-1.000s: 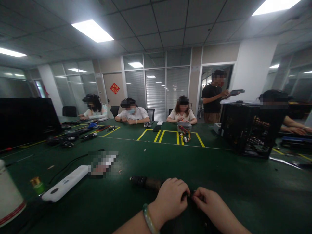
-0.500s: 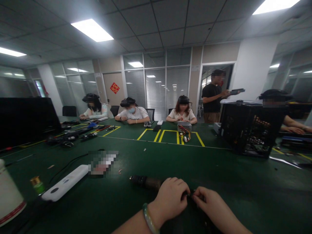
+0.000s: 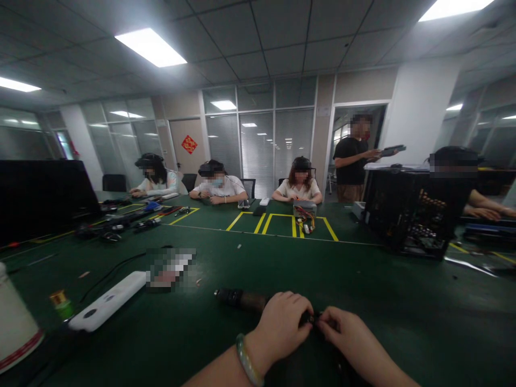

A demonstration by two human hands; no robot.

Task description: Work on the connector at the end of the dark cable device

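Near the table's front, my left hand [image 3: 282, 322], with a green bangle at its wrist, is closed with thumb and fingers bent toward a small dark piece [image 3: 311, 318]. My right hand [image 3: 342, 329] pinches close beside it, fingertips together at the right side of that same dark piece. What the piece is cannot be made out. A dark cylindrical tool with a narrow metal tip [image 3: 242, 299] lies on the green tabletop [image 3: 193, 333], its right end hidden behind my left hand. Something dark below my hands is too dim to name.
Left of my hands lie a white power strip [image 3: 110, 301], a small green-and-gold bottle [image 3: 61, 305] and a white container [image 3: 16, 322]. A black monitor [image 3: 44, 199] stands far left, an open computer case [image 3: 407, 215] at right. Several people sit opposite, near a power supply with wires [image 3: 305, 208].
My hands stay almost in place, fingers shifting slightly at the small dark piece. Across the table, the people's hands and heads have moved a little.
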